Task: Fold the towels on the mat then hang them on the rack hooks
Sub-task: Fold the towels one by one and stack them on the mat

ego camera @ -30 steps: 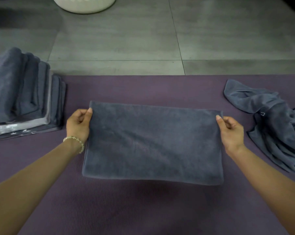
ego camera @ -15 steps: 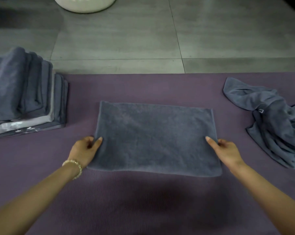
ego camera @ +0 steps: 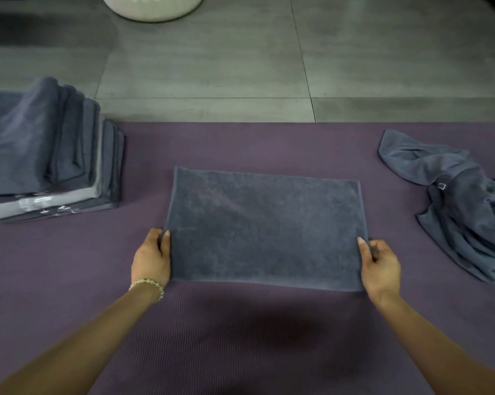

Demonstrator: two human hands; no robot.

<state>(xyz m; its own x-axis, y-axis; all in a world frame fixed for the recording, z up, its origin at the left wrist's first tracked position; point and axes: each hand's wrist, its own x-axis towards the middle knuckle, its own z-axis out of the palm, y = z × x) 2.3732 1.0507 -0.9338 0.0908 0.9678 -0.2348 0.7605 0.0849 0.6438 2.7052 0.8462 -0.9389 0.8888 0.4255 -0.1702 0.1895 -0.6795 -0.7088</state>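
Two pinches: left hand (ego camera: 151,256) and right hand (ego camera: 380,265) each hold side edge of flat towel (ego camera: 266,226), middle of mat (ego camera: 240,337). I think best: lift both together, match corners, press flat.

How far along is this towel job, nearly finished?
Done: a stack of folded towels sits at the left of the mat. In hand: the left hand and right hand pinch the side edges of a flat towel, mid-fold. Left: the crumpled towel at right needs folding, and no rack shows, so hanging looks undone.
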